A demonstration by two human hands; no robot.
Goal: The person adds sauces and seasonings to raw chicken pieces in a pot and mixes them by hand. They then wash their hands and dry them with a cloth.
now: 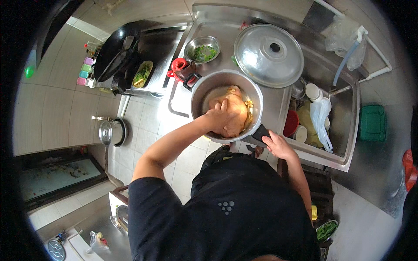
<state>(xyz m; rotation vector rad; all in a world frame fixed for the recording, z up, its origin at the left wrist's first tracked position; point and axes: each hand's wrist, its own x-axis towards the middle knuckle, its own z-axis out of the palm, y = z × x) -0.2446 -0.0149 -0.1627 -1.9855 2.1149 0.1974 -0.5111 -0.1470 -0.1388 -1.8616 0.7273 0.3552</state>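
A silver pressure cooker pot (pixel 194 103) stands without a lid at the front edge of the steel counter. Inside it lies a pale yellow whole chicken (pixel 237 116), taking up much of the bottom. My left hand (pixel 217 117) reaches into the pot and rests on top of the bird, fingers stretched over its skin; part of the hand's underside is hidden. At the pot's lower right, my right hand (pixel 279 145) grips the long black pot handle (pixel 261 132). A short black side handle (pixel 190 81) sticks out on the opposite side.
Behind the pot are a steel bowl of chopped greens (pixel 204 53), a red-and-dark jug (pixel 180 68) and a large domed lid (pixel 261 65). The sink (pixel 348 126) at right holds cups and a plastic bag. A black wok (pixel 109 52) and a dish of cut vegetables (pixel 143 74) stand left.
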